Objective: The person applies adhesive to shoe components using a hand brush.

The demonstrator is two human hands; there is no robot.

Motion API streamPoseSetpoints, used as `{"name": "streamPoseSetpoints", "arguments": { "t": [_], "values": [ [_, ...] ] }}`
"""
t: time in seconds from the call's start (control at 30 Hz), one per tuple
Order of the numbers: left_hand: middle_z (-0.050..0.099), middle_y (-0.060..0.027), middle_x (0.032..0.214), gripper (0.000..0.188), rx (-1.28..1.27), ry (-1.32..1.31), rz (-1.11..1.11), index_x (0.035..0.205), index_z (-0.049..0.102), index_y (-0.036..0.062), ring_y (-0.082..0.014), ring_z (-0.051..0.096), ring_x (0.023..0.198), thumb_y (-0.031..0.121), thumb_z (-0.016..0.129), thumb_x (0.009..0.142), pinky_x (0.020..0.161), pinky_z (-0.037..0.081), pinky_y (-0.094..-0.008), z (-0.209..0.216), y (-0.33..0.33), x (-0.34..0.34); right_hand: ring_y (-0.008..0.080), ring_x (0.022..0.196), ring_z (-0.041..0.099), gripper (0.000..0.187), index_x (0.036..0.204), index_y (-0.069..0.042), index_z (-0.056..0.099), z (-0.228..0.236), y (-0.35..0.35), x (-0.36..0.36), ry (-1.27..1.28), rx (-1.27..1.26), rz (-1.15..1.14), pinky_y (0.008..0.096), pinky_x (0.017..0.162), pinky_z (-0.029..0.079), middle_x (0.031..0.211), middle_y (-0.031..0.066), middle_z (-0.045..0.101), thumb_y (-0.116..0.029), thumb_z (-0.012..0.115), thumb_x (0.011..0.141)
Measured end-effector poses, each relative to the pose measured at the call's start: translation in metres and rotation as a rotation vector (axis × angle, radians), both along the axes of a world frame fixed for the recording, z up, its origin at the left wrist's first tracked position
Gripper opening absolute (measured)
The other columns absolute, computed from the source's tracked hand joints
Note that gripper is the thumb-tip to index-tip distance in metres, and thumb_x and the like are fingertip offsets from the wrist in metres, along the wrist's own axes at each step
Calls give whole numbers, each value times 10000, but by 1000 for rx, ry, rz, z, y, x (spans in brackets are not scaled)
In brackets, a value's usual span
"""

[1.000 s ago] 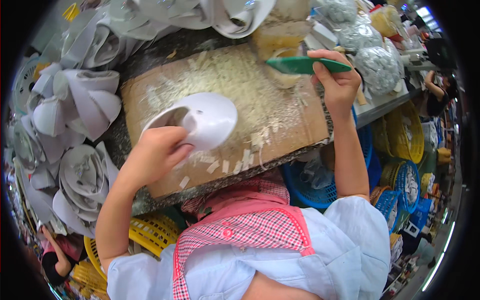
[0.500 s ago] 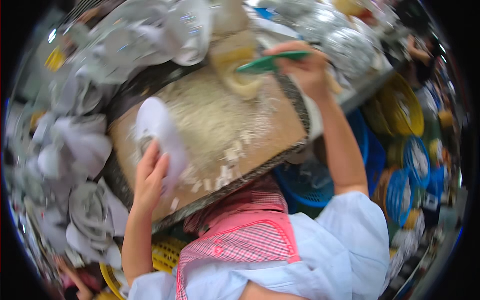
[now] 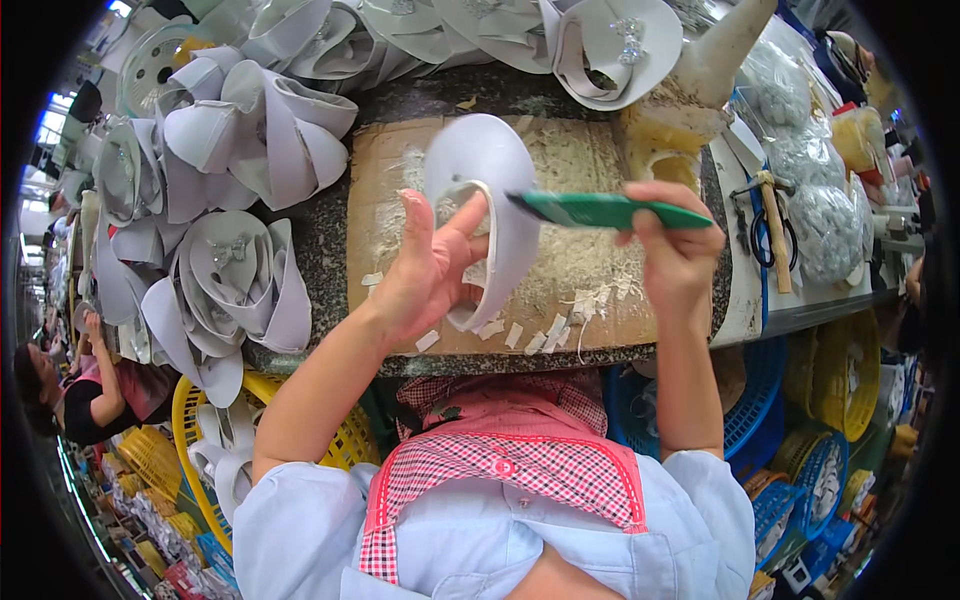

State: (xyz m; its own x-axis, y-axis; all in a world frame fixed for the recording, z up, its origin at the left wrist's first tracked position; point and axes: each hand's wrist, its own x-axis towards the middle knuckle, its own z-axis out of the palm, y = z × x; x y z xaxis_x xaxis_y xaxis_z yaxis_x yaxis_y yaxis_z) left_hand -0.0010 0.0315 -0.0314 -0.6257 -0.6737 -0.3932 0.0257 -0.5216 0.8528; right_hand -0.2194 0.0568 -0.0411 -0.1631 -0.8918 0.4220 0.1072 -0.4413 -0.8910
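Note:
My left hand [image 3: 425, 265] has its fingers inside the opening of a smooth white curved shell-like piece [image 3: 512, 215], holding it upright above the board; the thumb stands apart from it. In my right hand [image 3: 672, 235] is a green-handled brush [image 3: 605, 211], gripped between thumb and fingers. Its dark, blurred tip meets the right side of the white piece in the picture; whether they touch I cannot tell. Beneath lies a brown cardboard sheet [image 3: 395, 150], smeared with pale residue and strewn with small white scraps [image 3: 548, 335].
White curved pieces [image 3: 235, 130], several with clear bead ornaments, crowd the left and far edge. A glue-crusted container [image 3: 660, 130] stands at the far right. Beyond it lie a wooden-handled hammer [image 3: 775, 235] and clear bags [image 3: 825, 200]. Yellow [image 3: 190, 440] and blue baskets [image 3: 740, 420] flank me.
The brush has come from over the crusted container to the white piece. My left hand has brought that piece rightward and turned it. The view has swung and sharpened.

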Motion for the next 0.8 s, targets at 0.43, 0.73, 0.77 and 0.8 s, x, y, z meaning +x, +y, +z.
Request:
{"name": "streamPoseSetpoints", "arguments": {
  "t": [0.43,0.73,0.77,0.8],
  "values": [
    [352,-107,1278,1080,77,185,87,1364,26,178,-258,336,1164,870,62,536,940,253,-444,12,4,0,61,563,498,199,901,-2,608,32,-32,18,146,-166,-36,175,476,386,713,45,592,68,575,718],
    [519,-142,1023,720,81,-73,222,1218,336,68,-253,503,850,649,275,796,762,397,-345,13,-25,-5,90,551,506,143,824,43,589,11,26,-27,99,-161,-157,185,481,392,798,98,591,69,572,684],
    [519,-142,1023,720,74,-69,205,1218,336,68,-253,503,850,649,275,796,762,397,-345,10,-31,-4,83,542,494,165,868,34,584,22,26,-38,170,-122,-319,181,482,386,819,85,588,58,579,705],
    [533,-176,938,658,-322,-362,76,1142,389,36,-290,514,799,602,296,818,741,399,-360,4,-38,2,89,555,504,157,867,24,589,25,24,-47,299,-71,-403,188,495,394,815,75,593,51,582,713]
  ]
}}
